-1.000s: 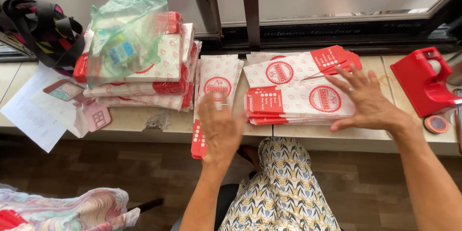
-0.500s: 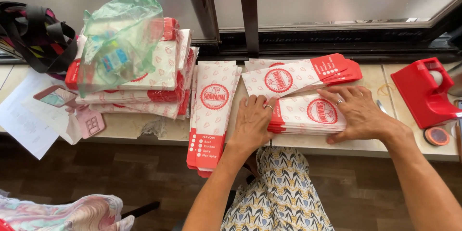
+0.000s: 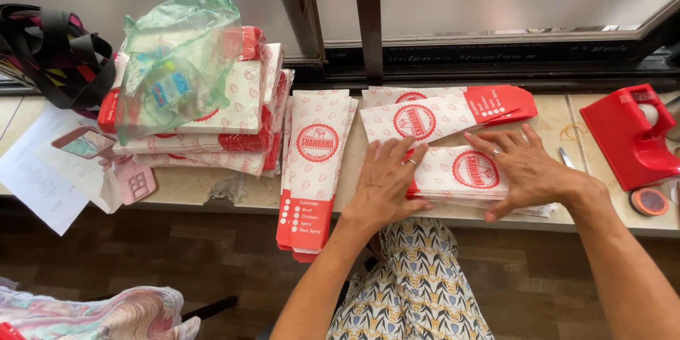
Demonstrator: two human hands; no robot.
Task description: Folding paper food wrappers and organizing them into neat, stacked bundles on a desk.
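- Pale stone counter (image 3: 205, 188) runs under a frosted window, seen from the single head view looking down past the person's patterned lap.
- Left hand (image 3: 386, 184) lies flat, fingers spread, on the left end of a low stack of red-and-white paper sleeves (image 3: 467, 173); it grips nothing.
- Right hand (image 3: 528, 173) lies flat too, fingers splayed, on the right part of that same stack, so both palms bracket it from either side.
- That stack sits at the counter's near edge, directly under the hands, its long axis running left to right; neither hand is clearly nearer, since both touch it.
- Just behind it lies a second fanned stack (image 3: 446, 110), also lengthwise left to right, tilted slightly, apart from the fingers.
- Left of the left hand, a third stack (image 3: 312, 163) lies with its long axis running away from the person, its red end overhanging the counter edge.
- Further left stands a fourth, taller pile (image 3: 241, 113), with one green plastic bag (image 3: 173, 64) resting on it.
- That makes four groups of sleeves; sheets within each cannot be counted.
- One red tape dispenser (image 3: 627, 134) stands at the far right, one small tape roll (image 3: 648, 200) just beside it.
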